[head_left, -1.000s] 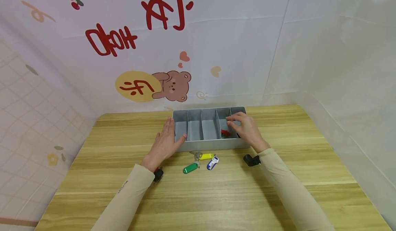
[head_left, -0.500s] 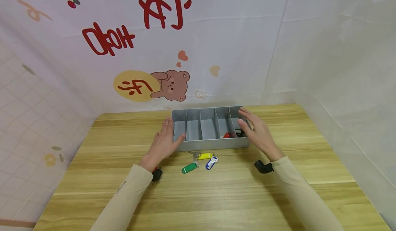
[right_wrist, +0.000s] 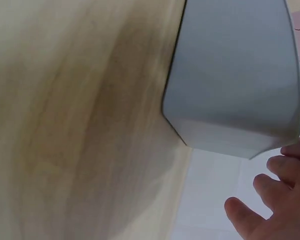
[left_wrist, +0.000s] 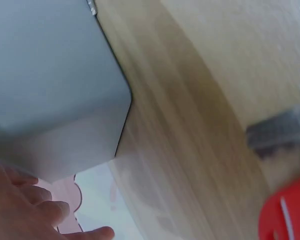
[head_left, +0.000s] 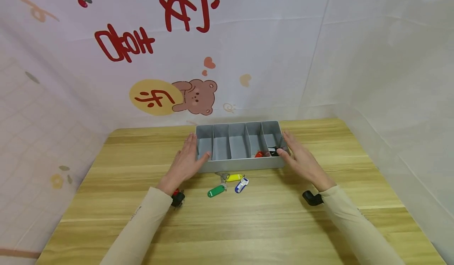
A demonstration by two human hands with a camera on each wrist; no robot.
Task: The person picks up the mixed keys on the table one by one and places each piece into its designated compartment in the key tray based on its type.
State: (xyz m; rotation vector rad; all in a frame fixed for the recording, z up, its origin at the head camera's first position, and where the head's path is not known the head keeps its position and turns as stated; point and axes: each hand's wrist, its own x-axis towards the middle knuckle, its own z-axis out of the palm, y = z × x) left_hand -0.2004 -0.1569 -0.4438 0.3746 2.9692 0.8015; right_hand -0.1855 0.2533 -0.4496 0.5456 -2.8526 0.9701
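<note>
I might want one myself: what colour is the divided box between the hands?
Plain grey; the box shows best in the head view.

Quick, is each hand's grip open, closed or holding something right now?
Left hand: grip open, at the left end of the gray five-compartment tray.
Right hand: grip open, at the tray's right end.

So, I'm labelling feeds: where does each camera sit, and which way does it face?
Head: head-worn, facing forward and down at the gray tray; left hand, right hand and sleeves show.
Left wrist: on that wrist, facing the tray's near left corner; left fingers show.
Right wrist: on that wrist, facing its near right corner; right fingers show.
Shared: both wrist views show tray and table.
</note>
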